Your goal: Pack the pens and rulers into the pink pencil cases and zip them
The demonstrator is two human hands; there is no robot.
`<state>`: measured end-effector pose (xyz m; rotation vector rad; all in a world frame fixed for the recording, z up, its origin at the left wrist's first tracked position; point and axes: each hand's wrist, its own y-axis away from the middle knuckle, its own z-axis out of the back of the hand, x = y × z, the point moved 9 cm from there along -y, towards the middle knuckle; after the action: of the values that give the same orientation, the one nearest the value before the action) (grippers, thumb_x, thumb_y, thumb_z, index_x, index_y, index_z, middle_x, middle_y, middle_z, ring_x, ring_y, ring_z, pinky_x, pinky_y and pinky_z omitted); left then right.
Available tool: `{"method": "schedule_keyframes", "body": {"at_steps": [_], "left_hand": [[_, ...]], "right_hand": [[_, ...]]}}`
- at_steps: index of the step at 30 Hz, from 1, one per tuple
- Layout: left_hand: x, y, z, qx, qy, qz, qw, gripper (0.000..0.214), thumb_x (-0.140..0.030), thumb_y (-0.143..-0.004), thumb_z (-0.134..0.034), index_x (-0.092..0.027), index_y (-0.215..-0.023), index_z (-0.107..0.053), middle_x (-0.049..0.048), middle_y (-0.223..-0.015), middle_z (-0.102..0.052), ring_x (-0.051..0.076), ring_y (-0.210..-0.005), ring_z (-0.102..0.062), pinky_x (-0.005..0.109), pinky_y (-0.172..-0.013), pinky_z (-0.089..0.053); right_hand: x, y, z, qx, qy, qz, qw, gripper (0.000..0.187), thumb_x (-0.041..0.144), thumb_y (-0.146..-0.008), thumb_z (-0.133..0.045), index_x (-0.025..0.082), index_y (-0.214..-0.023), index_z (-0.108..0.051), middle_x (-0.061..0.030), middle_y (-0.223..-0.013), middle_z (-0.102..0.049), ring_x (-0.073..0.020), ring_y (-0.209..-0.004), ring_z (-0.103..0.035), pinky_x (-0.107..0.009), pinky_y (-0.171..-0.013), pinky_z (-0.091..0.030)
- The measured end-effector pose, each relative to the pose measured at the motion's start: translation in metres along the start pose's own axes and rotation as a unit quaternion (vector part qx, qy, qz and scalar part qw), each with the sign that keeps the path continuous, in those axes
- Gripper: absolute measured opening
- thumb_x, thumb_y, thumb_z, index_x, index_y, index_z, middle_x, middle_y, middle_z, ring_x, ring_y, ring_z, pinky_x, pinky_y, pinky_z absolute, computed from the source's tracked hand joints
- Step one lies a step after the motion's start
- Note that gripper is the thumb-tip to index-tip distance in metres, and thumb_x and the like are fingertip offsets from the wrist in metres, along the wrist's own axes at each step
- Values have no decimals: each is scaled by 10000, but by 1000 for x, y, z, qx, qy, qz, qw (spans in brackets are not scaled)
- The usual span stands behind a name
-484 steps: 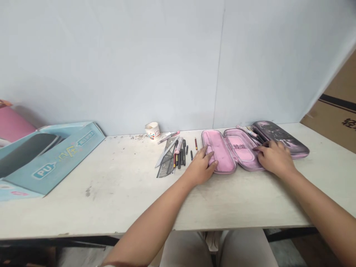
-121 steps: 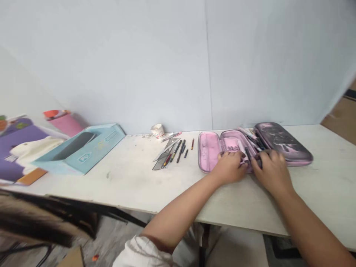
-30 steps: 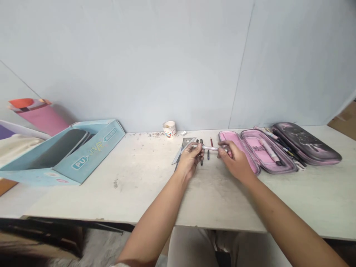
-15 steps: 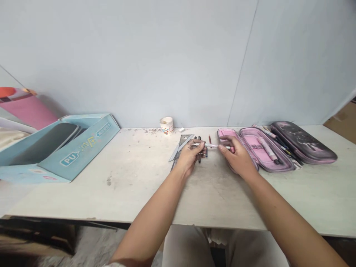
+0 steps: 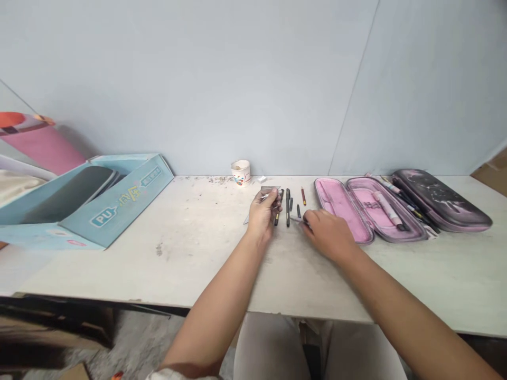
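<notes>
Readable on the side of the blue box (image 5: 127, 203) at far left: a big PU in white on a badge; next to it, yellow characters and a smaller badge, too blurred to make out. On the paper cup (image 5: 241, 174) near the wall, a red and blue print, too small to read. Across the lid of the dark case (image 5: 443, 198) at right, pale splashes, impossible to identify as picture or lettering. In the right hand (image 5: 327, 229), just left of the open pencil case (image 5: 366, 229), pinched between thumb and fingers: a slim grey stick (image 5: 295, 218), far end pointing left, near end hidden in the grip. At the left hand (image 5: 263, 211), fingers curled and thumb laid over; a silver glint near the fingertips, but impossible to tell whether from something grasped. Partly hidden behind that hand, a clear ruler (image 5: 271, 188), plus a yellow-banded black pen (image 5: 277, 218). Between the hands, lying on the table (image 5: 190, 253): a long black pen (image 5: 288, 207), with shorter dark pieces and a red pencil (image 5: 303, 196) near the open pencil case. Inside its right half, a pink marker (image 5: 387, 209), print illegible. Cut off at the right edge, a cardboard box (image 5: 491, 173).
</notes>
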<state>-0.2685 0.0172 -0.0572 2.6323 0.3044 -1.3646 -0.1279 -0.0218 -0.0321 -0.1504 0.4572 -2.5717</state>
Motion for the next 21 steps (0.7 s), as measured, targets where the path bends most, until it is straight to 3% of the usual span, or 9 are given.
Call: {"method": "schedule_keyframes", "body": {"at_steps": [3,6,10,15,17,19,21], "left_hand": [[-1,0,3,-11,3,-4,1000,318,-262,-561,-756,-152,-730,-510,-24,-632,-592,41,-512,-507,155,-501,-414],[-1,1,4,-13,0,-5,1000,296,-233,-565,-746,-145,-738,-522,-7,-675,-618,37,-521,-508,154,-510,-417],[2,1,3,0,-14,9,1000,297,-189,-568,-734,-147,-768,-518,7,-713,-639,43,-530,-518,172,-541,-436],[3,3,2,17,-33,19,999,289,-200,-610,-712,-155,-786,-487,19,-740,-647,47,-542,-527,186,-570,-443],[4,4,-2,39,-56,21,997,277,-218,-641,-696,-157,-807,-484,24,-752,-650,50,-553,-532,194,-588,-445],[6,6,-8,69,-93,20,993,251,-235,-681,-669,-158,-847,-498,26,-760,-648,54,-568,-536,203,-607,-445],[8,9,-16,101,-140,7,985,218,-241,-718,-636,-153,-886,-529,32,-776,-644,64,-614,-550,209,-631,-444]], "right_hand": [[10,-2,-3,21,33,34,999,306,425,-898,-330,200,-887,-538,-52,-841,-620,-192,-813,-559,-274,-553,-307],[8,-11,-3,28,80,61,995,221,265,-906,-341,203,-935,-550,-63,-913,-615,-197,-846,-556,-269,-554,-308],[15,-27,-18,84,145,158,973,212,107,-840,-392,165,-930,-575,-99,-901,-610,-221,-818,-556,-268,-531,-306],[24,-35,-22,88,112,219,965,207,116,-835,-391,154,-894,-586,-95,-840,-617,-219,-811,-557,-271,-559,-342],[16,-37,-9,42,30,171,984,176,166,-835,-415,159,-907,-577,-89,-868,-619,-201,-818,-554,-270,-600,-364],[-5,-37,9,-32,-116,70,990,156,241,-829,-447,169,-907,-563,-66,-854,-612,-169,-763,-548,-262,-620,-377],[-32,-29,18,-109,-303,-47,945,172,316,-828,-456,186,-904,-541,-19,-747,-581,-132,-650,-518,-244,-575,-374]]}}
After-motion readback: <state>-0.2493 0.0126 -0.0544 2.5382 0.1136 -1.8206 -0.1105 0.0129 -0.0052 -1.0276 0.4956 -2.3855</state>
